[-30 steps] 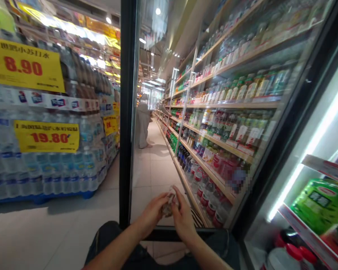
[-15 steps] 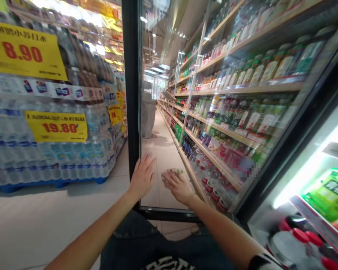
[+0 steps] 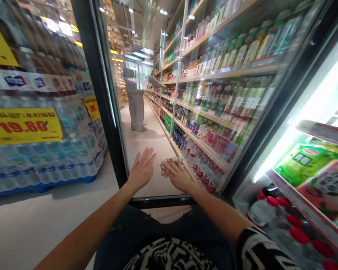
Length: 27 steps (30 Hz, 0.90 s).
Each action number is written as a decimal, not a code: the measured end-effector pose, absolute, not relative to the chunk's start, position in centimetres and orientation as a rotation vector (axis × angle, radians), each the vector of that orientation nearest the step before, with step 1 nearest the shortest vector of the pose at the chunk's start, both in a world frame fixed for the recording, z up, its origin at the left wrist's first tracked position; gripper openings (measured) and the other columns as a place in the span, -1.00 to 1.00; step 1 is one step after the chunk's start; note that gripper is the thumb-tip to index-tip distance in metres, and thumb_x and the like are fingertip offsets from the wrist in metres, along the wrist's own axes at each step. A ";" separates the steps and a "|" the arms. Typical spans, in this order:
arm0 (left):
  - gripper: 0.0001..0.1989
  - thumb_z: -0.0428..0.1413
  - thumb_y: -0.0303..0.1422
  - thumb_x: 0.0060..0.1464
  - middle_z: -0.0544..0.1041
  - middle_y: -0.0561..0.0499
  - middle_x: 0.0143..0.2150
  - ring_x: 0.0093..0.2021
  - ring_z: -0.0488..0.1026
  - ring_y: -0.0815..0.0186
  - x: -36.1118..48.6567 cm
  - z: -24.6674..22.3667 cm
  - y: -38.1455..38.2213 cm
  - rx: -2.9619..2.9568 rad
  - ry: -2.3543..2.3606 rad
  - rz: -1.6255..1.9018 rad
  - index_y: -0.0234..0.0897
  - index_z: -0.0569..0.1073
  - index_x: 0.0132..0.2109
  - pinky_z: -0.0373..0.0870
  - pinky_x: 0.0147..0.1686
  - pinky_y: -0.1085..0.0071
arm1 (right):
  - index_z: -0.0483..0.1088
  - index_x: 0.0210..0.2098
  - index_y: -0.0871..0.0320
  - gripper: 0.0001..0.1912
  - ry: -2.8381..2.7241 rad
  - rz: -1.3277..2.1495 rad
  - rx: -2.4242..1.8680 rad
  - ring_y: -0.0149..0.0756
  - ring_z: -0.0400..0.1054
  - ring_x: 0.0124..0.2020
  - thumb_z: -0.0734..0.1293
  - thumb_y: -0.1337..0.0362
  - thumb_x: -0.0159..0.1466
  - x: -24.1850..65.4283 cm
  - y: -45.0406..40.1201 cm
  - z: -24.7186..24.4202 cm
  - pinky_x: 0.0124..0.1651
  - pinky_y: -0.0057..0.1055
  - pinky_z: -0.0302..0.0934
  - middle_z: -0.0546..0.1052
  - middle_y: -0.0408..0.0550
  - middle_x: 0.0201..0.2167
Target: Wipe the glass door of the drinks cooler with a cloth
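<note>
A crumpled pale cloth (image 3: 170, 166) is pressed under the fingers of my right hand (image 3: 178, 175), low on a glass cooler door (image 3: 152, 165) with a black frame (image 3: 107, 101). My left hand (image 3: 142, 168) is flat and open with its fingers spread, next to the cloth, and holds nothing. It appears to rest on the glass or just off it; I cannot tell which. Part of the cloth is hidden by my right fingers.
Inside the cooler at the right are a green package (image 3: 307, 161) and red-capped bottles (image 3: 273, 210). Long drink shelves (image 3: 208, 93) run down the aisle. A person (image 3: 133, 99) stands on the tiled floor. Stacked bottled water (image 3: 42, 165) with yellow price signs stands at the left.
My hands have parted since a second ago. My left hand has let go of the cloth and spread open, and the cloth now sits under my right hand. The door frame appears further left.
</note>
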<state>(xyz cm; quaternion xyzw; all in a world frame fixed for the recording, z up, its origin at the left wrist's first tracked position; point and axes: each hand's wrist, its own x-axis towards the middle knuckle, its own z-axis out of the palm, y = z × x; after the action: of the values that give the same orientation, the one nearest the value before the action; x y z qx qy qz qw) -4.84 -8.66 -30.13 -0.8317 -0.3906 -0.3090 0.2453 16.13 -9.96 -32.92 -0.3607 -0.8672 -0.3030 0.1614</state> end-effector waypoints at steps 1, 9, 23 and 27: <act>-0.47 -0.11 -0.52 0.06 0.10 -0.20 0.27 0.31 -0.11 0.15 -4.6 -30.3 -8.7 -2.280 -1.051 -0.833 -0.36 0.17 0.21 -0.07 0.23 0.04 | 0.18 0.17 0.13 -0.47 -2.456 -0.865 -1.047 -0.18 -0.09 0.30 0.13 0.45 0.20 16.5 -10.0 -32.9 0.28 -0.07 -0.17 0.16 -0.03 0.25; -0.42 -0.09 -0.52 0.04 0.06 -0.18 0.29 0.32 -0.13 0.15 -3.2 -31.2 -8.9 -2.324 -1.050 -0.794 -0.32 0.12 0.24 -0.10 0.24 0.01 | 0.11 0.21 0.18 -0.40 -2.037 -0.829 -1.321 -0.03 -0.26 0.33 0.18 0.40 0.16 17.9 -9.3 -30.5 0.28 0.10 -0.31 0.06 0.09 0.28; -0.46 -0.13 -0.52 0.06 0.03 -0.17 0.30 0.33 -0.16 0.18 0.4 -30.8 -9.0 -2.402 -0.841 -0.670 -0.39 0.12 0.23 -0.20 0.26 0.04 | 0.17 0.16 0.26 -0.46 -1.919 -0.815 -1.476 -0.02 -0.30 0.34 0.17 0.40 0.17 21.0 -10.6 -32.2 0.27 0.08 -0.28 0.06 0.20 0.27; -0.45 -0.13 -0.52 0.06 0.06 -0.15 0.30 0.33 -0.14 0.21 0.8 -31.0 -8.9 -2.424 -0.816 -0.632 -0.36 0.11 0.23 -0.21 0.27 0.05 | 0.18 0.16 0.23 -0.43 -2.102 -0.817 -1.438 -0.05 -0.20 0.32 0.17 0.46 0.14 21.8 -12.0 -36.3 0.27 0.03 -0.23 0.15 0.16 0.24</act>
<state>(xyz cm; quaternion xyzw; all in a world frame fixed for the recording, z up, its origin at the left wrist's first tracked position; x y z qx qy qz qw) 0.83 -8.90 -31.01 -0.8906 -0.2999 -0.2323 0.2508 21.79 -12.01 -36.33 -0.5229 -0.7646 -0.2971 0.2315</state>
